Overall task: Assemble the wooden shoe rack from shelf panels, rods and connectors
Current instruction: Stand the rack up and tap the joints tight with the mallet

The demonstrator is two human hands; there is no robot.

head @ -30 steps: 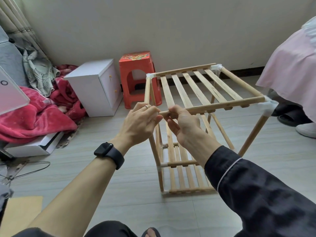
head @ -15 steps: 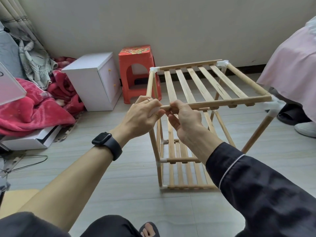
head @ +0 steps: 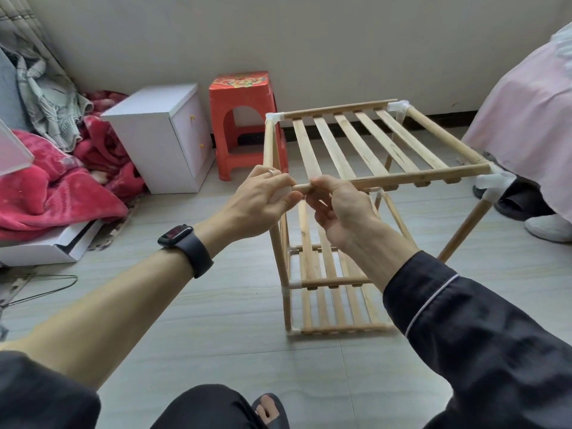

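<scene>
The left hand grips a mostly hidden connector; right hand pinches the rod.

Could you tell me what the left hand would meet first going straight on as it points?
Probably the front rod, whose free end lies ahead of the white connector in the left hand; the right hand pinches it.

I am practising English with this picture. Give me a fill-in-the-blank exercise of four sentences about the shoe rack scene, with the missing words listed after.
1. The smartwatch sits on the ____ wrist.
2. The right hand pinches the front rail of the ____ shelf panel.
3. Seen from the camera, the white cabinet stands to the ____ of the red stool.
4. The left hand holds a ____ connector at the rail's end.

Missing words: left; top; left; white.
</scene>
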